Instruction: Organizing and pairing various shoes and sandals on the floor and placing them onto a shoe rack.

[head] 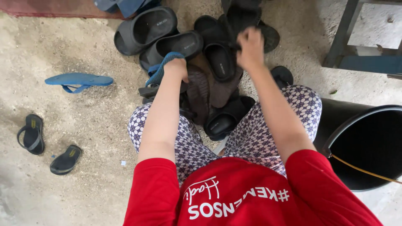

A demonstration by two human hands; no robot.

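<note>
The concrete floor (pixel 83 50) takes up most of what you see, rough and pale. To your right stands a big black bucket (pixel 368 142), its far side cut off by the frame edge. Straight ahead of your knees lies the pile of dark sandals (pixel 201 58), mostly black and grey slides heaped over each other, with a brown one (pixel 199 90) among them; where one ends and the next begins is hard to make out in the middle of the heap.

Your right hand (pixel 250 48) is lifted over the pile, fingers closed around a black sandal (pixel 243 16) at its near end; the hand is blurred, so the exact grip is unclear. Your left hand (pixel 178 67) is curled shut on a blue flip-flop (pixel 161 69), held edge-on at the near left side of the pile, with most of its sole hidden behind your wrist.

Out to the left, its likely mate, a second blue flip-flop (pixel 78 79), lies alone on the floor. Nearer you, two small black flip-flops (pixel 46 146) lie apart.
</note>
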